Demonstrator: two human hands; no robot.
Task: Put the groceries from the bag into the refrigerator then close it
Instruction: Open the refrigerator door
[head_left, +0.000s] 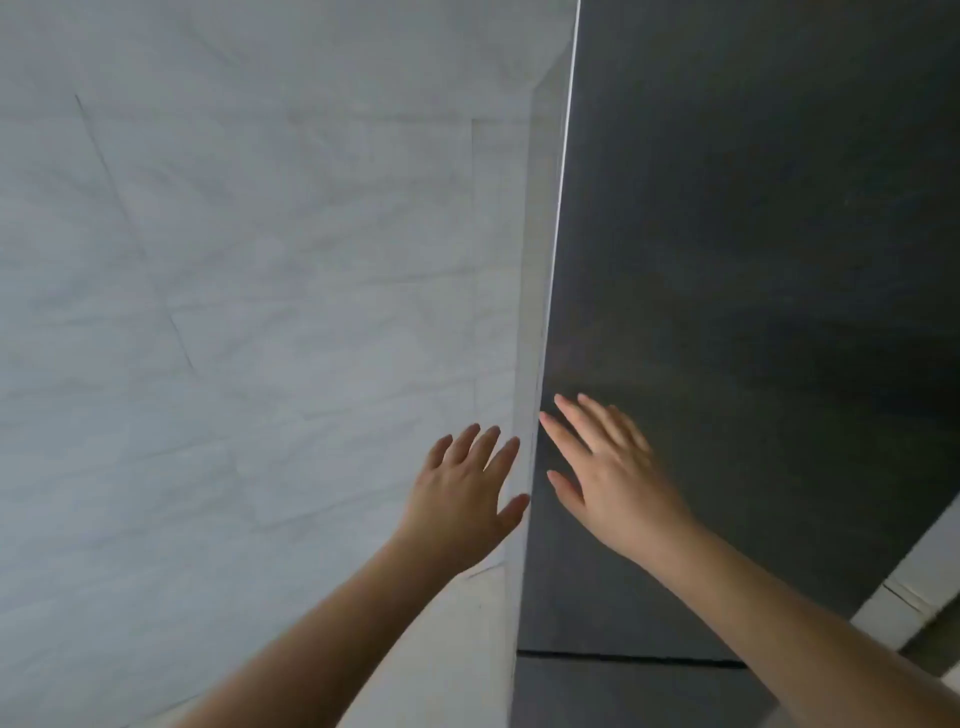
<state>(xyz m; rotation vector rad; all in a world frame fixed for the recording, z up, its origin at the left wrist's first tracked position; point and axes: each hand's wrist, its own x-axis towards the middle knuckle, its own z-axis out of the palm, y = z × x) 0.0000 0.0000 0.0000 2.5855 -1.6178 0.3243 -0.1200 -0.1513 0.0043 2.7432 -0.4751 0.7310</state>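
Head view: dark fridge door (753, 312), shut or nearly so, long edge upright. Right hand (613, 478) fingers spread, empty, on or just before door beside edge. Left hand (462, 499) spread, empty, just left of edge, over pale wall (234, 260). Bag unseen.

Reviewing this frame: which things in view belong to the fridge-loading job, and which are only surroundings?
Part of the job:
- dark refrigerator door, no gap visible
- left hand, fingers spread, empty
- right hand, fingers spread, empty, at the door's left edge

Only surroundings:
- pale marbled wall
- white trim, lower right

No bag or groceries in view.
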